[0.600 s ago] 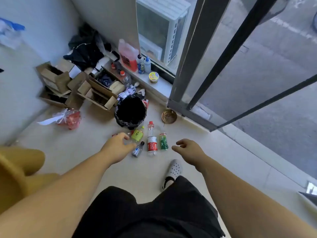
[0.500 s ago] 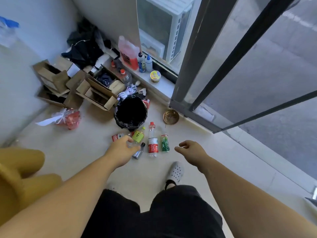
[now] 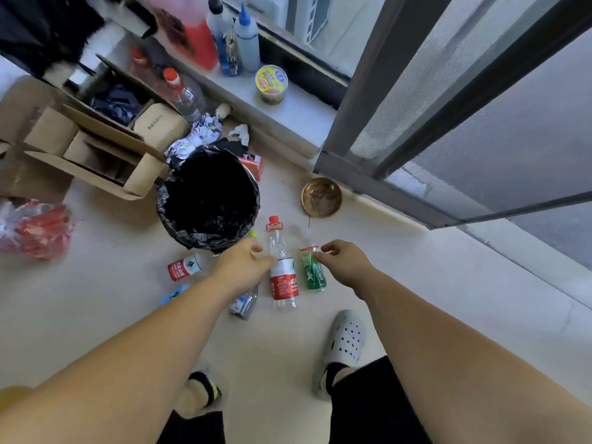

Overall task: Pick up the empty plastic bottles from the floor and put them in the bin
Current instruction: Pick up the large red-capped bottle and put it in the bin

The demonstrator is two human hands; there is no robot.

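Both bare arms reach down toward a cluster of plastic bottles lying on the pale floor (image 3: pixel 416 283) just in front of the bin (image 3: pixel 208 200), a round container lined with a black bag. The left hand (image 3: pixel 238 267) hovers over the bottles with its fingers (image 3: pixel 256 246) loosely curled and apart, closed on nothing; whether the tips touch the tall bottle is hard to tell. The right hand (image 3: pixel 344 262) has its fingers (image 3: pixel 326 248) bent and slightly apart at the neck of the green bottle (image 3: pixel 312 270), holding nothing that can be seen. Between the 2 hands lies the clear bottle (image 3: pixel 282 274) with a red cap and a red label printed with white Chinese characters, too small to read. To the left lies a shorter red-label bottle (image 3: pixel 184 267) with a green triangle mark, and under the left forearm a small grey bottle (image 3: pixel 245 304) with a blue label shows. A yellow-green cap (image 3: pixel 253 233) peeks out beside the bin. A brass bowl (image 3: pixel 321 197) sits near the window frame, and a yellow-lidded tub (image 3: pixel 271 83) stands on the sill.
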